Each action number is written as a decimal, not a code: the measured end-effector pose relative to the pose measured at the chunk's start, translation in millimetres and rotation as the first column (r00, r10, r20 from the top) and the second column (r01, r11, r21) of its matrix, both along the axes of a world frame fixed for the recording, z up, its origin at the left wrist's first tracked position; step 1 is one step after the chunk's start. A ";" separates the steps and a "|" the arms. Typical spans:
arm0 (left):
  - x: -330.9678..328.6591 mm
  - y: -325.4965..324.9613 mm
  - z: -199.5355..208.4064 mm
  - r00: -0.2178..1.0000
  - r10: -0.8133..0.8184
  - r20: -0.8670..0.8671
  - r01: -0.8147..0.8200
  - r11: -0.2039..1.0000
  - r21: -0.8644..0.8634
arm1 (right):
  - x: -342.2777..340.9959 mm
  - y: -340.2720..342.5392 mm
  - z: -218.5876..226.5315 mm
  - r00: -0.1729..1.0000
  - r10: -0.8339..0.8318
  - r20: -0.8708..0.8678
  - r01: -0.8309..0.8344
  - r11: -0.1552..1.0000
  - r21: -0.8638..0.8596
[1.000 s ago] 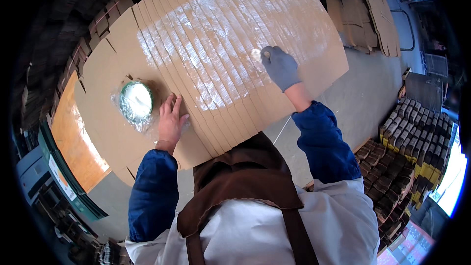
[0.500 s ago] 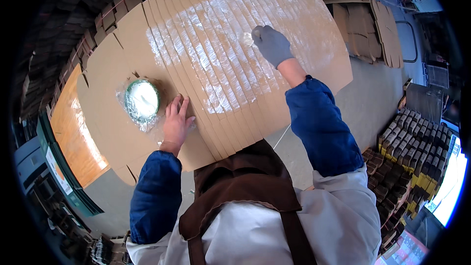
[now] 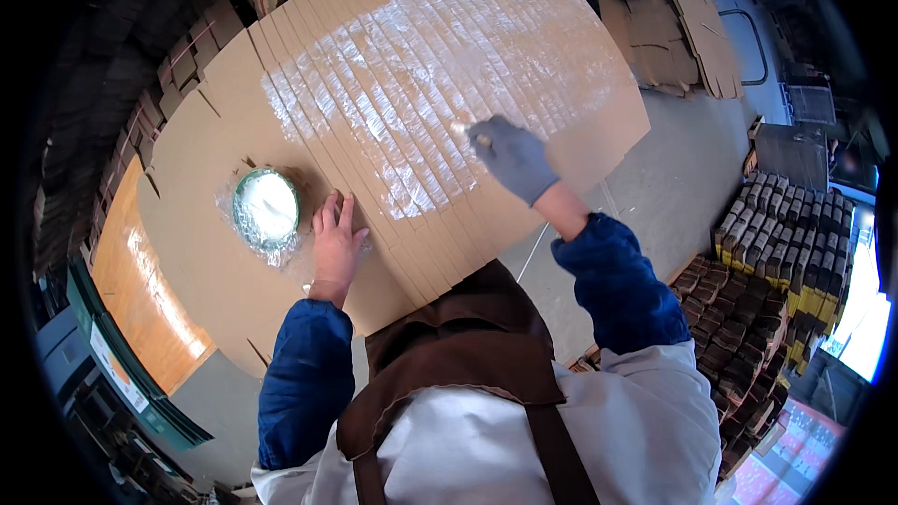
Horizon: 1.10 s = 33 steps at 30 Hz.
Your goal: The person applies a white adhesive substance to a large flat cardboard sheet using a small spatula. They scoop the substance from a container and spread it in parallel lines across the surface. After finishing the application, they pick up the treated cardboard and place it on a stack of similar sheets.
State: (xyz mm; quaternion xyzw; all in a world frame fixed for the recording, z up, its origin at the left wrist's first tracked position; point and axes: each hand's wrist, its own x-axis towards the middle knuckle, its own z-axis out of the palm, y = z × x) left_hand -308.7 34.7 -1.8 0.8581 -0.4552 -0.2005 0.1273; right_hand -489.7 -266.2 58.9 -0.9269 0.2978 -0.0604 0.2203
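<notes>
At centre frame, the gloved right hand [image 3: 513,157] closes its grip around a pale-tipped tool [image 3: 461,131], pointing left over white-smeared cardboard sheets [image 3: 449,248] whose overlapped edges slant from upper left to lower right. The bare left hand [image 3: 337,243], fingers extended and seemingly empty, rests nearer the green-rimmed bowl [image 3: 282,240] of white paste [image 3: 265,206], left of centre.

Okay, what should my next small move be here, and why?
Probably draw the white-tipped tool in your gloved right hand slightly toward you: the white coating stops short of the near edge, where the cardboard strips look bare. Your left hand rests on the cardboard, clear of the coating.
</notes>
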 end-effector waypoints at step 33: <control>-6.7 -16.9 8.0 1.000 -0.001 0.004 0.001 0.989 0.150 | -137.1 -238.4 -43.7 0.962 -0.266 0.065 0.269 0.962 -0.045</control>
